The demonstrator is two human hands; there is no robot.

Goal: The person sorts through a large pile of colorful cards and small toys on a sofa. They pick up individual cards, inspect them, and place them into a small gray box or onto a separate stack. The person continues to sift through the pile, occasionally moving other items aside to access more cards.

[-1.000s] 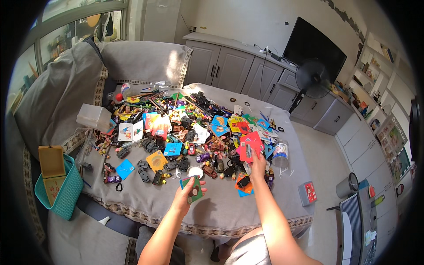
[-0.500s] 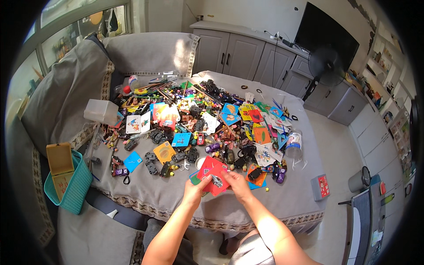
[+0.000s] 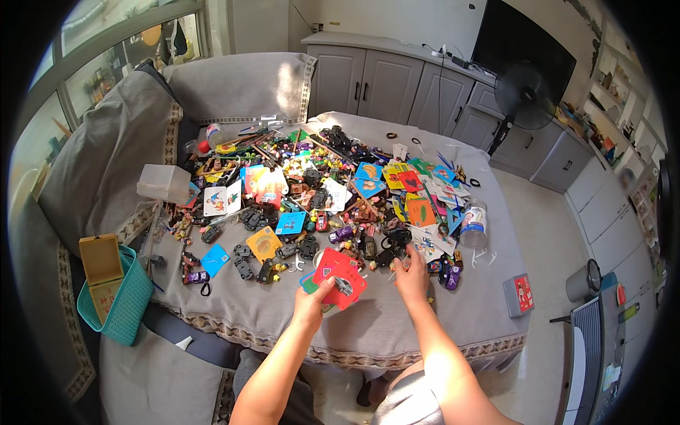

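In my left hand (image 3: 309, 303) is a fan of red picture cards (image 3: 344, 278), with blue and green card edges showing beneath. The thumb presses on the front card, which has a grey picture. My right hand (image 3: 412, 278) is over the near right side of the heap, thumb and fingers apart beside dark toy cars (image 3: 394, 244). What lies under its palm is hidden. To its right sits a purple toy car (image 3: 453, 276). Behind the cards, a pale round container (image 3: 320, 256) is partly covered.
A large mixed heap of toys, pencils and cards covers the cloth-draped table (image 3: 248, 315). A clear jar (image 3: 474, 225) and a grey box with a red front (image 3: 519, 295) stand at right. At left are a clear bin (image 3: 163, 182) and a teal basket (image 3: 117, 312).
My right hand has let go of the red cards and moved right, to the toy cars. The left hand keeps the cards, now fanned wider in view.
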